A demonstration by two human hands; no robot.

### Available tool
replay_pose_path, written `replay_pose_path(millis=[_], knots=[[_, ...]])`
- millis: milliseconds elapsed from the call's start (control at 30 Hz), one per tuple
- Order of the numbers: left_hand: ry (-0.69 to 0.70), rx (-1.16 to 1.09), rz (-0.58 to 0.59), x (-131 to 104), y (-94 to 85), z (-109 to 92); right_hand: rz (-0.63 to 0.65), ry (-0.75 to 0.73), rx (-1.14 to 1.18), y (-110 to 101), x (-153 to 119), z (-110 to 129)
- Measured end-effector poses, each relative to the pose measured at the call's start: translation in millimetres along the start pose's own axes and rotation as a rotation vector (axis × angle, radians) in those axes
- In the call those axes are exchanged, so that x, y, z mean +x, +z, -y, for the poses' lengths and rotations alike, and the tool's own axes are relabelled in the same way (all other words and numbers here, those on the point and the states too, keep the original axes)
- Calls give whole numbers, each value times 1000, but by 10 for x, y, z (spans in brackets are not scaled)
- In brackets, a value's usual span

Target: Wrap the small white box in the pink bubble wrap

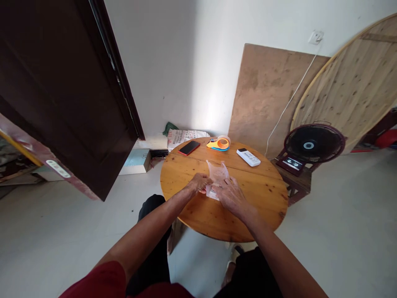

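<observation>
Bag (217,170), one: thin, translucent, whitish plastic, with two raised points at its far end. It lay near the middle of the round wooden tabletop (263,196), beneath the person's hands.

Left hand (200,183), bare: fingers curled at the bag's left edge, touching it; from where I stood, I could not tell whether they gripped it. Right hand (230,193), bare: fingers extended and spread across the bag's right side, back of the hand uppermost. The two were close together over the bag; whether their fingertips met could not be made out.

Phone (189,147), one: dark screen uppermost, red edge, lying near the far left rim. Tape dispenser (218,143), one: yellow, orange and blue, at the far rim, beyond the bag. White device (248,157), one: oblong, dark at one end, printed on top, lying to the right of the dispenser.

Surroundings: printed sack (186,135), pale, behind the tabletop; dark door (62,82), at the person's left; brown board (257,91), against the wall; round wooden panel (353,82), upright, farther right; fan (314,142), dark and round, in front of that panel; white cord (291,99), hanging from a wall socket (315,37).
</observation>
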State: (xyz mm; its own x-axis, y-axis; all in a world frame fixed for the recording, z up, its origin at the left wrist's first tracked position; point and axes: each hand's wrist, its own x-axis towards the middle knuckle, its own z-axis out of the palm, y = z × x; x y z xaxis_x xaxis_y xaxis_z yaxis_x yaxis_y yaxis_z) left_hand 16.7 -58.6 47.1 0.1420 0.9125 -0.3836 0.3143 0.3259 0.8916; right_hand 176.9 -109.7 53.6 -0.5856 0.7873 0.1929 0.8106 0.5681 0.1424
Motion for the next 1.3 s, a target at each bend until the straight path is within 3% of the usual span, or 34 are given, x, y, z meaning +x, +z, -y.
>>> replay_pose_path(millis=[267,600,867,933,1033,1100,1300], knots=[[49,-41,48,-54,80,-28,-49,68,72,46,-25,-5],[159,169,54,74,173,28,-70,166,196,77,-89,-54],[202,258,200,-4,70,-61,-64,168,200,60,-90,-36],[292,299,225,-77,36,-41,-68,177,199,64,-92,-38],[627,480,228,-196,12,37,-75,180,195,86,-98,-48],[791,597,168,-254,19,102,-82,178,192,102,-100,-57],[931,815,-1,-276,111,242,-58,182,206,134,-112,-75]])
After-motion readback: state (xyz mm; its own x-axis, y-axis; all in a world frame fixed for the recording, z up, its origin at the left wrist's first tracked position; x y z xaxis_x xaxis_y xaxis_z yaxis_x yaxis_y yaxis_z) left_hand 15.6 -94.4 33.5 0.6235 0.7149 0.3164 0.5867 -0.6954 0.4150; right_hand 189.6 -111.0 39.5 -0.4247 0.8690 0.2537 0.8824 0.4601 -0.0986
